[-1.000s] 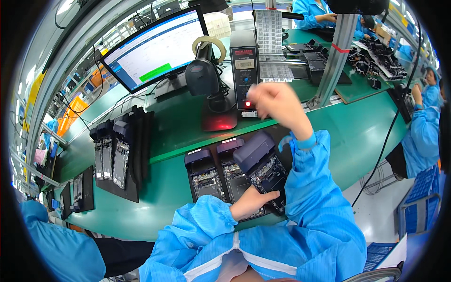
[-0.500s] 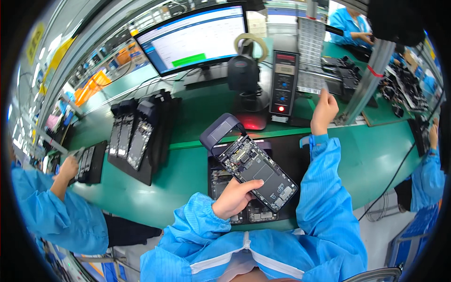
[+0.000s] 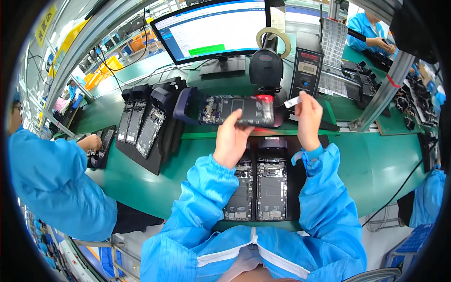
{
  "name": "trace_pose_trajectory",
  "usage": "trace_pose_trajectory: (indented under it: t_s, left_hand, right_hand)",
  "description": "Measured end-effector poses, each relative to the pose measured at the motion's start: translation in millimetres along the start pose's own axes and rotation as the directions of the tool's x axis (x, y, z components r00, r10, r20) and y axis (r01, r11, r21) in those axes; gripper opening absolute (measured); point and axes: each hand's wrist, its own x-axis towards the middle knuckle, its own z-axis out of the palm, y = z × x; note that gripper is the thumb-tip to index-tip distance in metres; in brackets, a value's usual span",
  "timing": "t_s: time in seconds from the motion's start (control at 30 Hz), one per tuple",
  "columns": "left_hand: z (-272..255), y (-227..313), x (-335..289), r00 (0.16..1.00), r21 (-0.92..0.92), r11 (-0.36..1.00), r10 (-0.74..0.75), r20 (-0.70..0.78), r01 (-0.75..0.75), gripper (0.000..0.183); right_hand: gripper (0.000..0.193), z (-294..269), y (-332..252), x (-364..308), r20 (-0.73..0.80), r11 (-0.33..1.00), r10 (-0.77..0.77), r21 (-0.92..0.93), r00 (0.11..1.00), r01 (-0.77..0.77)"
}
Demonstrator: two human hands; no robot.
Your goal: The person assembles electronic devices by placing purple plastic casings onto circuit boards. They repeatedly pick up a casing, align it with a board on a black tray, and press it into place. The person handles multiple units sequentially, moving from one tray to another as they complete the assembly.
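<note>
My left hand [image 3: 231, 141] grips an opened handheld device [image 3: 238, 104] with a dark frame at one end and its circuit board exposed. It is held almost level, slightly blurred, and red light falls on its right end beside the barcode scanner [image 3: 266, 68] on its stand. Between thumb and fingers, my right hand [image 3: 309, 123] pinches a small white label [image 3: 292, 102] just right of the device. Below my hands, two similar opened devices [image 3: 271, 190] lie side by side on a black tray [image 3: 295, 169]; my left sleeve partly covers one.
Several opened devices [image 3: 151, 134] rest on another black tray at left. Behind stand a monitor [image 3: 211, 30], a label dispenser box [image 3: 306, 70] and a label strip [image 3: 334, 42]. A metal post [image 3: 383, 91] rises at right. Co-workers in blue sit left, right and at the back.
My left hand has raised the device forward and turned it level near the scanner, uncovering the devices below. My right hand has come back from the label strip with a white label.
</note>
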Motion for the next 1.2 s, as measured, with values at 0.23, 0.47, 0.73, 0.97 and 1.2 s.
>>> trace_pose_trajectory:
  t_s: [0.23,0.47,0.73,0.97,1.2]
  left_hand:
    - [-6,2,15,0.997,0.012,0.999,0.034,-0.071,-0.033,0.018]
    - [-8,4,-70,0.970,0.583,0.777,0.212,0.115,-0.239,0.034]
    - [-7,-10,-110,0.881,0.630,0.684,0.039,0.472,-0.368,0.050]
    - [-13,-14,-118,0.883,0.630,0.680,0.056,0.466,-0.375,0.049]
    - [-14,-22,-117,0.936,0.509,0.847,-0.043,0.349,-0.151,0.052]
  right_hand:
    - [0.025,0,-56,-16,-0.028,0.979,-0.184,0.077,0.982,0.186]
    - [0.029,14,-95,-64,0.507,0.935,-0.304,-0.002,0.807,0.354]
    - [0.036,21,-100,-100,0.735,0.952,-0.285,0.143,0.615,0.270]
    - [0.031,25,-97,-104,0.705,0.954,-0.248,0.058,0.665,0.294]
    - [0.032,28,-100,-110,0.695,0.928,-0.282,0.021,0.662,0.373]
